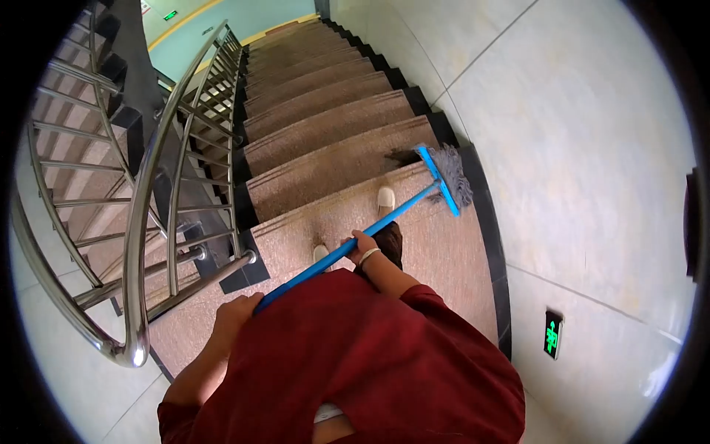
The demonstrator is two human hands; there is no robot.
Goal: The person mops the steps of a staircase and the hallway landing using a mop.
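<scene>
- Diagonally, the blue mop (pixel 399 213) slants across mid-frame, its grey head (pixel 455 169) pointing upper right.
- Left hand (pixel 238 311) and right hand (pixel 360 244), apart, both clasp the handle (pixel 318 268).
- Its lower-left end seems hidden by the left hand.

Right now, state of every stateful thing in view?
Mop handle: slanted
Mop head: strands splayed
Left grip: closed on mop handle's upper end
Right grip: closed on mop handle, nearer mop head
Bracelet: worn
Shoes: worn, partly hidden
Wall sign: lit green
Far sign: lit green
</scene>
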